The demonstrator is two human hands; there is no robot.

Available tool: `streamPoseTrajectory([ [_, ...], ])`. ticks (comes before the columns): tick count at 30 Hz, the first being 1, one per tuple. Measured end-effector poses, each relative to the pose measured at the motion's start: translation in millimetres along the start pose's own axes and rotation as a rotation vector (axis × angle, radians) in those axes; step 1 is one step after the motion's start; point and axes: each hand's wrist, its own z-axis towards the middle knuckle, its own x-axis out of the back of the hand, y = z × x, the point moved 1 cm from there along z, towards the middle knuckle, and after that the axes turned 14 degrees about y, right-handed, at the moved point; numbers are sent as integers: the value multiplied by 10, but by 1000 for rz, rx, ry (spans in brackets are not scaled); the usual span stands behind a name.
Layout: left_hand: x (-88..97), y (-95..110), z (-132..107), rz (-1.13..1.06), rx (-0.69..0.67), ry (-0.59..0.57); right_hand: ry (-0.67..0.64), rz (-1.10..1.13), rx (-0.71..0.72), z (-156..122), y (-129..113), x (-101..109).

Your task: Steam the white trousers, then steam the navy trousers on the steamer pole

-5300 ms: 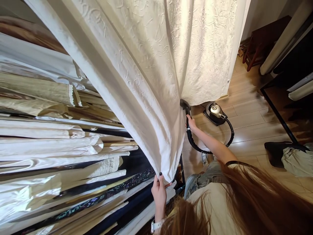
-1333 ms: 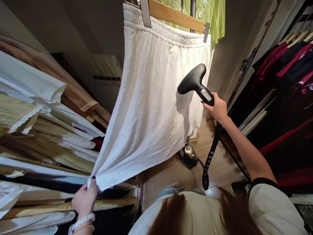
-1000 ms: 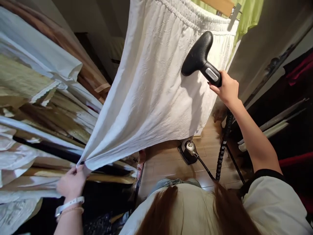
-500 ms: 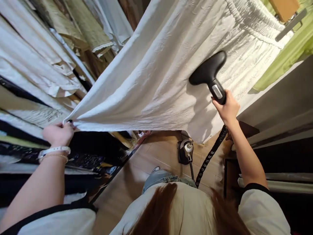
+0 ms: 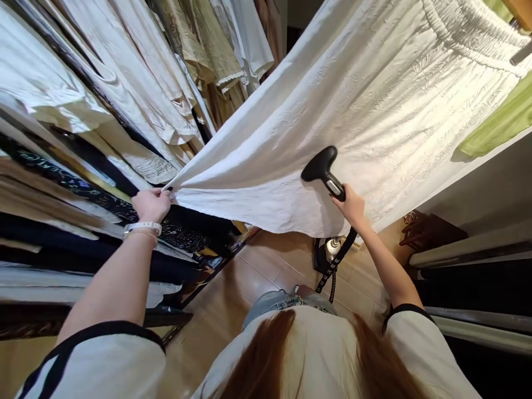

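Two closed grips, both on the same hanging cloth. Right grip (image 5: 351, 206): fingers wrapped fully around the handle (image 5: 334, 187) of a black steamer head (image 5: 319, 167), its T-shaped plate very near the cloth (touching or just apart, not possible to tell from this angle). Left grip (image 5: 152, 204): a tight pinch on the hem corner of a white embossed skirt (image 5: 374, 127), stretched out sideways at a slant. Higher up, the gathered waistband (image 5: 469, 33). Fine creases across the skirt, with no clearly smoother part visible. Below, a black hose (image 5: 334, 269) running to the steamer base (image 5: 328, 250) on a wooden floor (image 5: 266, 266). To the left, a rack of hanging cream and dark fabrics (image 5: 124, 111).
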Motion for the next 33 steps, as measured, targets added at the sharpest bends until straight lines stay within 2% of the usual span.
streamPoseTrajectory([
  [2,51,-5,-24,37,77,11,-39,-11,10,-84,-62,-54],
  [5,137,29,-71,29,109,8,17,-42,-24,8,-49,53],
  [8,213,71,-116,29,101,-2,179,-61,-67,299,78,326],
  [13,249,86,-163,49,110,13,494,-2,-35,860,345,880],
  [15,236,81,-170,47,122,17,573,31,-55,1017,402,1018],
  [17,224,89,-181,48,141,14,622,67,-70,1115,419,1063],
  [20,235,143,-227,46,145,6,639,122,-52,1151,406,966],
  [25,292,261,-343,42,163,12,550,188,-9,980,341,559],
  [31,246,240,-287,101,214,-51,435,432,-186,725,-18,71],
  [33,227,203,-245,88,168,-64,312,544,-213,687,-157,-24],
])
